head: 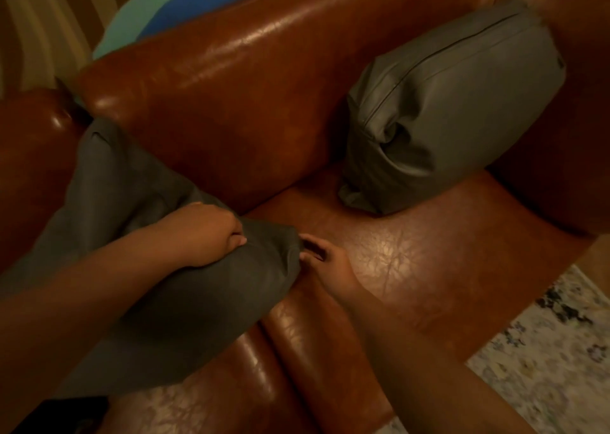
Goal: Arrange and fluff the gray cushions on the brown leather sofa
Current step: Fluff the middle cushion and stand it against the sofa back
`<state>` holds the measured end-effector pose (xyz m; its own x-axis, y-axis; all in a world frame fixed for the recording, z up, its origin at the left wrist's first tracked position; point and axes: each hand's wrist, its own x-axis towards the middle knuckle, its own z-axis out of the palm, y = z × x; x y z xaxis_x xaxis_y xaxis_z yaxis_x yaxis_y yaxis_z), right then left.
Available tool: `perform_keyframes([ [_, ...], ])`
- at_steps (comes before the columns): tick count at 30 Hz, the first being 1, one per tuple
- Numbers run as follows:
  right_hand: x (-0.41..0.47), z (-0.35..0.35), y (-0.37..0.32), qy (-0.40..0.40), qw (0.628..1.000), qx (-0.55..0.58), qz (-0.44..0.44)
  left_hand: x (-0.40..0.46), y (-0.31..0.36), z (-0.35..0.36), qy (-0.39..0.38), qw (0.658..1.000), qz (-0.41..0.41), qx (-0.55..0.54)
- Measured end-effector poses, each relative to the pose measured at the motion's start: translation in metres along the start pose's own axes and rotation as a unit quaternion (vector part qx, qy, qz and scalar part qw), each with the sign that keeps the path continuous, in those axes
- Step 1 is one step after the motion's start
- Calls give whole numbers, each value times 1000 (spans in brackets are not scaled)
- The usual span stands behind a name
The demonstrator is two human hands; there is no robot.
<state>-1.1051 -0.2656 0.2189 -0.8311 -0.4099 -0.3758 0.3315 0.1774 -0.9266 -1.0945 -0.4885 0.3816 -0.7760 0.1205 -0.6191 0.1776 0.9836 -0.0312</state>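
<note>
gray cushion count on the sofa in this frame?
2. One gray cushion lies at the left end of the sofa, under both hands. The other cushion leans in the right corner. None else visible; the sofa's edges are cropped.

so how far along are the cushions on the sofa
Looks done: the right cushion stands propped in the sofa's right corner, though its lower end is creased. In hand: the left cushion lies slumped at the left end; the left hand grips its top edge and the right hand touches its corner. Left: plump it and stand it against the backrest.
</note>
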Motion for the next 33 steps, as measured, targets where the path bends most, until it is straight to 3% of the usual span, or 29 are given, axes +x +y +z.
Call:
perform_keyframes([
  [4, 9, 6, -1, 32, 999, -40, -8, 19, 27, -36, -84, 995, -44, -22],
  [10, 17, 7, -20, -10, 999, 0, -36, 61, 78, -12, -66, 988, -87, -113],
  [14, 21, -2, -23, -48, 999, -10, -16, 70, 73, 19, -7, 981, -139, -135],
  [24, 15, -1, -16, -16, 1000, 18, -5, 65, 53, 26, 31, 960, -122, -249],
  [30, 1, 9, -15, 66, 988, 132, 50, 65, 52, 28, 46, 948, -125, -288],
  [33, -5, 15, -9, 108, 994, 4, -8, 71, 50, 29, 33, 937, -127, -324],
])
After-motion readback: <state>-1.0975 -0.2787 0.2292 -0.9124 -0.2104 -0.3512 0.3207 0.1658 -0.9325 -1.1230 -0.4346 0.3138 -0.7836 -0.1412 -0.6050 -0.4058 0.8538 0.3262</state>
